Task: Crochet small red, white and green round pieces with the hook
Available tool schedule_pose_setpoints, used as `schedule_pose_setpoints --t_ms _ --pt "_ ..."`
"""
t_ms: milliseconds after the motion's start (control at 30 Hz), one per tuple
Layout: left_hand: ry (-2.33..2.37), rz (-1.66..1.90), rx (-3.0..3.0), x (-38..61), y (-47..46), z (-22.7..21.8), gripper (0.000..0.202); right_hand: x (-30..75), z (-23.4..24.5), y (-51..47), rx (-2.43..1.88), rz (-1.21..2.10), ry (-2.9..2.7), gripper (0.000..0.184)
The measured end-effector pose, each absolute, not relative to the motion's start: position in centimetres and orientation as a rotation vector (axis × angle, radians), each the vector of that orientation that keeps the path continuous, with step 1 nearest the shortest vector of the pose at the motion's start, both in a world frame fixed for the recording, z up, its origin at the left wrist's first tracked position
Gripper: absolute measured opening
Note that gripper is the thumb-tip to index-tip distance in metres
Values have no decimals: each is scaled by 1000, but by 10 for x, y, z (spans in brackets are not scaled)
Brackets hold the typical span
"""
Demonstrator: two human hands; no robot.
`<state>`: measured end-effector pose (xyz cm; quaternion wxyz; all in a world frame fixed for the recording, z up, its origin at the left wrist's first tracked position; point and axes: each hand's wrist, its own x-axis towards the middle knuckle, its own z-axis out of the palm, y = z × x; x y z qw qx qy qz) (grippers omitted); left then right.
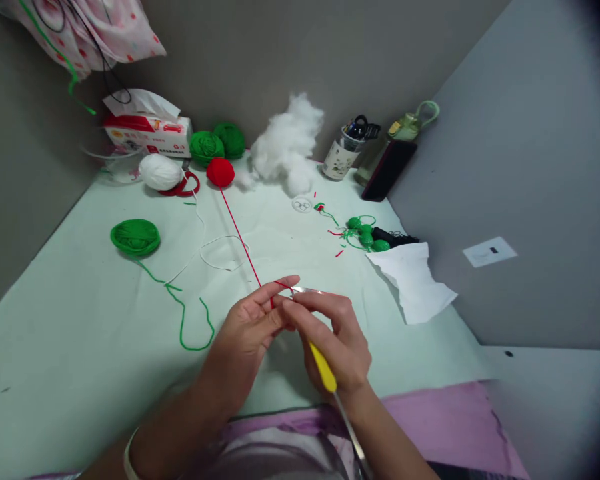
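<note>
My left hand (pixel 250 327) is closed, with red yarn (pixel 243 240) looped over its raised index finger and pinched by the thumb. That strand runs taut back to a small red yarn ball (pixel 221 173). Fingertip to fingertip with it, my right hand (pixel 335 340) grips a crochet hook (pixel 323 368) with a yellow handle and a metal shaft towards me. A thin shiny metal piece (pixel 307 290) shows by the right index finger; I cannot tell what it belongs to. Any stitches between the fingertips are hidden.
Around the pale tabletop lie a green yarn ball (pixel 135 237), a white yarn ball (pixel 160 172) by red-handled scissors (pixel 187 184), white stuffing (pixel 287 147), small green pieces (pixel 365 235) and crumpled paper (pixel 413 280). Behind stand a tissue pack (pixel 150 137), pen cup (pixel 341 157), phone (pixel 389 170) and bottle (pixel 405 127).
</note>
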<state>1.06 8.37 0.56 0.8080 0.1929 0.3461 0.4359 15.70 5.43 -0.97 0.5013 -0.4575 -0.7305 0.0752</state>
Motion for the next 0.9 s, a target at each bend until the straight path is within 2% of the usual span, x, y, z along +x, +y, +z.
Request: schedule_pose_setpoints --t_ms 67,200,333,533,900 --pt "711 917 339 8 86 4 30 159 -9 54 -1082 280 -1684 42" --pt "741 1021 254 0 93 0 26 167 5 60 -1017 651 -1232 21" --pt "781 1049 322 -1 92 1 28 167 11 64 -914 908 -1065 17" --pt "762 1010 379 5 86 6 17 158 3 59 -975 736 -1203 18" --pt "739 1035 386 7 86 7 8 159 3 60 -1009 693 -1254 18"
